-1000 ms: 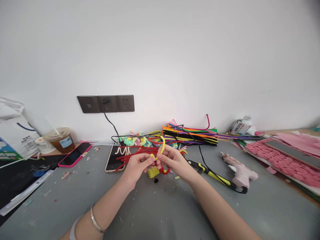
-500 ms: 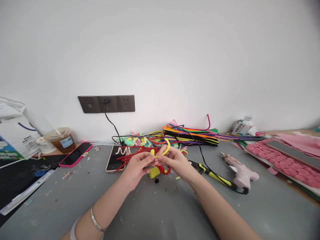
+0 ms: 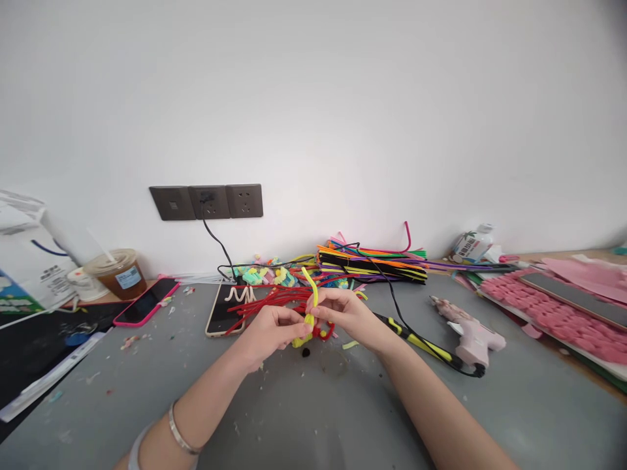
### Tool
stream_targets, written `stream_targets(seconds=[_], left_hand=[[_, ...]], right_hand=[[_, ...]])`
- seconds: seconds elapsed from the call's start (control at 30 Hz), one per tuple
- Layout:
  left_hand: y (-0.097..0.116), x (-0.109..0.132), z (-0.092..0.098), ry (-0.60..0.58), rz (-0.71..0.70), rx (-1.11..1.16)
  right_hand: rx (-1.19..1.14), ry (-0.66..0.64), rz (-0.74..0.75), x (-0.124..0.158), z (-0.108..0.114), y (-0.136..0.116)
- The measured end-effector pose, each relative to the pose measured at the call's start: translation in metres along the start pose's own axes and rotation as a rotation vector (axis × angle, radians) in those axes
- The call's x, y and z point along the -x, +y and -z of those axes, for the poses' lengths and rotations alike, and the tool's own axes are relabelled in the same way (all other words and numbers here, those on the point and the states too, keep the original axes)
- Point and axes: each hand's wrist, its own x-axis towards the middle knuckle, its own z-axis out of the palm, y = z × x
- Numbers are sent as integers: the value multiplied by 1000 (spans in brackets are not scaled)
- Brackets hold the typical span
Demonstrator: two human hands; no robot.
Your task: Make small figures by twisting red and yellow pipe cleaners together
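Note:
A yellow pipe cleaner (image 3: 310, 282) is pinched between both hands above the grey table, its free end sticking up. My left hand (image 3: 277, 331) is closed on the lower, folded part. Just to the right, my right hand (image 3: 343, 315) grips it with thumb and forefinger, the fingertips of both hands nearly meeting. Below them lies a coiled yellow and red piece (image 3: 300, 341), partly hidden by my left hand. A small black ball (image 3: 306, 352) rests in front of it. Red pipe cleaners (image 3: 264, 304) spread out behind my left hand.
A bundle of coloured pipe cleaners (image 3: 375, 262) lies against the wall. On the right are a pink glue gun (image 3: 473, 339) and a black-and-yellow tool (image 3: 424, 347) with a cord. Phones (image 3: 147, 303) and a drink cup (image 3: 120, 274) stand left.
The pipe cleaner's free end, curved toward the right before, now points up and leans left. My left hand has turned and lowered slightly, covering more of the coiled piece.

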Motion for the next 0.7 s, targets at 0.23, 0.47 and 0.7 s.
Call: stream_targets(seconds=[0.23, 0.47, 0.7], left_hand=[[4, 2, 6, -91, -13, 27], [9, 6, 11, -154, 8, -62], [12, 9, 14, -220, 0, -85]], right_hand=[[-67, -35, -31, 0, 2, 2], [-25, -178, -134, 5, 6, 4], [-24, -171, -39, 5, 0, 7]])
